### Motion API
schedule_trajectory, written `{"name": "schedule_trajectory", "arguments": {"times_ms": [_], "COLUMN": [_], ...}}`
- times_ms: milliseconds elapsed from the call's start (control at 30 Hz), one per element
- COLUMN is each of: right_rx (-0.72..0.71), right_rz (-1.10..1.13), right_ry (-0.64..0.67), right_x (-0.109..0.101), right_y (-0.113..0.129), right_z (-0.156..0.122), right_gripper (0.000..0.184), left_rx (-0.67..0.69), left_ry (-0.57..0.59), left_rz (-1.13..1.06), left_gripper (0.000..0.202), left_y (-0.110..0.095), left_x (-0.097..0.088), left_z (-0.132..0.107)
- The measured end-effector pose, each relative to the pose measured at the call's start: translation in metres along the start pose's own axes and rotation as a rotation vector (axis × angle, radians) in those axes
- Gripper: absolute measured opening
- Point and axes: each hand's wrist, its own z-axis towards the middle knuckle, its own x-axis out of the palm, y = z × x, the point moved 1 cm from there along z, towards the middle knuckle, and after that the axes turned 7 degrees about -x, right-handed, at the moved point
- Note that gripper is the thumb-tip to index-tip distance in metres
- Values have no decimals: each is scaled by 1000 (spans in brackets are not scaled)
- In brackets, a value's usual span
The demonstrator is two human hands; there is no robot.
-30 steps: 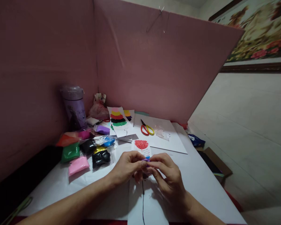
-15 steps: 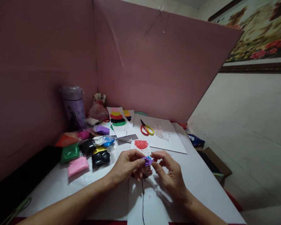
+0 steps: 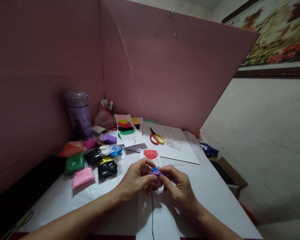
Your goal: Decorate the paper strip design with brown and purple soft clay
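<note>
My left hand (image 3: 136, 176) and my right hand (image 3: 178, 188) meet over a white paper (image 3: 163, 221). Between both sets of fingertips is a small piece of purple modelling clay (image 3: 156, 173), each hand pinching one side. On the paper, red clay (image 3: 150, 154) lies at the far end, with whitish texture below it. A strip of blue clay (image 3: 155, 169) shows just behind the purple piece. Brown clay (image 3: 158, 185) lies below, partly hidden by my fingers. From it a thin black line (image 3: 152, 213) runs toward the near edge.
Several bags of coloured clay, including green (image 3: 75, 163), pink (image 3: 83, 177) and black (image 3: 107, 170), lie left. Behind them stands a purple tumbler (image 3: 78, 115). Scissors (image 3: 156, 137) and a clear plastic bag (image 3: 173, 142) rest on a white board (image 3: 185, 154). A striped card (image 3: 137, 138) lies behind.
My right hand has moved left and its fingertips have closed on the purple clay. The clay now looks stretched flatter between both hands. My left hand has barely moved.
</note>
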Motion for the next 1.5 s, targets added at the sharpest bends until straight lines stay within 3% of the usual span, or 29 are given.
{"name": "schedule_trajectory", "arguments": {"times_ms": [200, 500, 700, 933, 1500], "right_rx": [-3, -124, -109, -144, -44], "right_rz": [110, -52, -52, 54, 100], "right_ry": [-139, -60, -88, 23, 9], "right_x": [-1, -1, -1, -1, 1], "right_y": [-4, -1, -8, -3, -3], "right_z": [-1, -1, -3, -2, -2], "right_gripper": [11, 6, 31, 20, 5], "left_rx": [-35, -37, -74, -94, -64], "left_ry": [-40, 23, -19, 61, 23], "left_rz": [27, 33, 35, -3, -2], "left_gripper": [51, 39, 41, 46, 39], "left_y": [-3, -2, -6, -5, -3], "left_x": [-1, 1, -3, -2, -1], "left_z": [0, -1, -1, 0, 0]}}
